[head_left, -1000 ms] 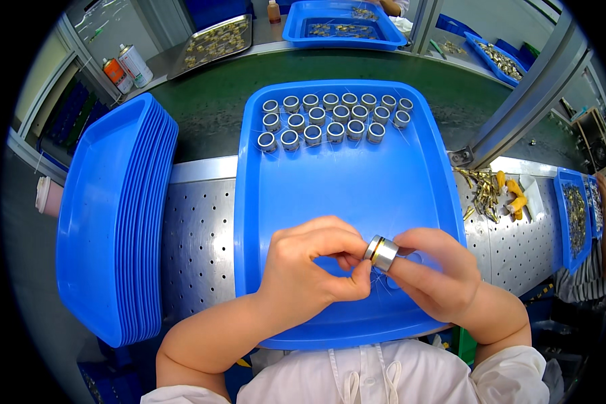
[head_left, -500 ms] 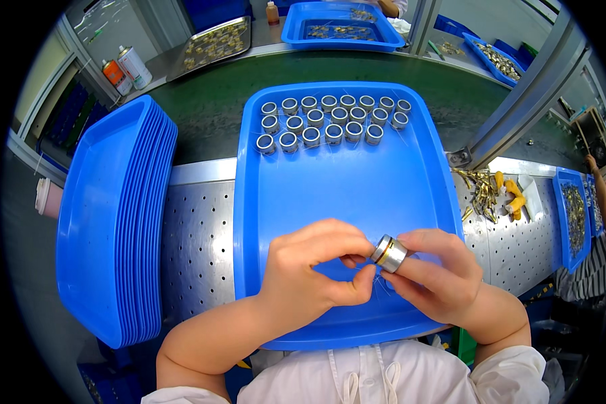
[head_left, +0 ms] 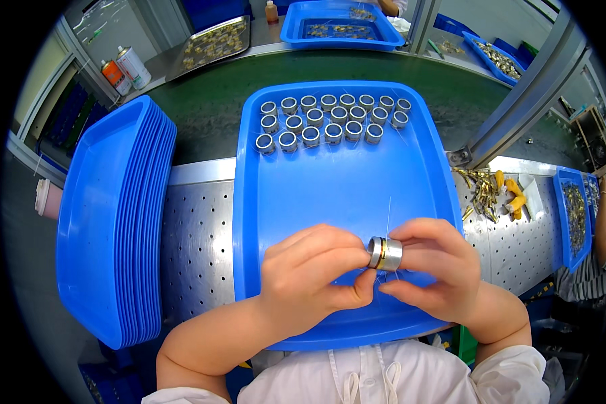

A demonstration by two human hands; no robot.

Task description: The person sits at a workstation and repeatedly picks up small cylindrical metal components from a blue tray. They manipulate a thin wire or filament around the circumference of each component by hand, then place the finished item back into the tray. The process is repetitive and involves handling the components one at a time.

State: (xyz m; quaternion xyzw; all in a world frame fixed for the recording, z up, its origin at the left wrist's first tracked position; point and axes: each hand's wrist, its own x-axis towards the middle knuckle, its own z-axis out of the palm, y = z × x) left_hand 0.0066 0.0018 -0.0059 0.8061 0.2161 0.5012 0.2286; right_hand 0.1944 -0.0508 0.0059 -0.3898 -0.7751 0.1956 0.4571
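Over the near part of a blue tray (head_left: 343, 185), I hold a short silver metal sleeve (head_left: 389, 254) with a dark and gold band round it. My right hand (head_left: 441, 269) has its fingers and thumb round the sleeve's right end. The fingertips of my left hand (head_left: 313, 269) are pinched at its left rim, near the band. Thin, pale wires stick out from the sleeve, one pointing away from me. Similar sleeves (head_left: 314, 117) stand on end in three rows at the tray's far end, with fine wires between them.
Nested blue trays (head_left: 114, 222) stand at the left on a perforated metal bench (head_left: 198, 249). Brass-coloured pieces (head_left: 485, 195) and yellow-handled items (head_left: 515, 200) lie right of my tray. Beyond runs a green belt (head_left: 202, 101). A co-worker's arm (head_left: 602, 222) shows at far right.
The sleeve has turned from tilted to nearly level, its left opening now facing my left hand. A wire now stands up from it. Both hands have shifted slightly. The co-worker's arm has moved.
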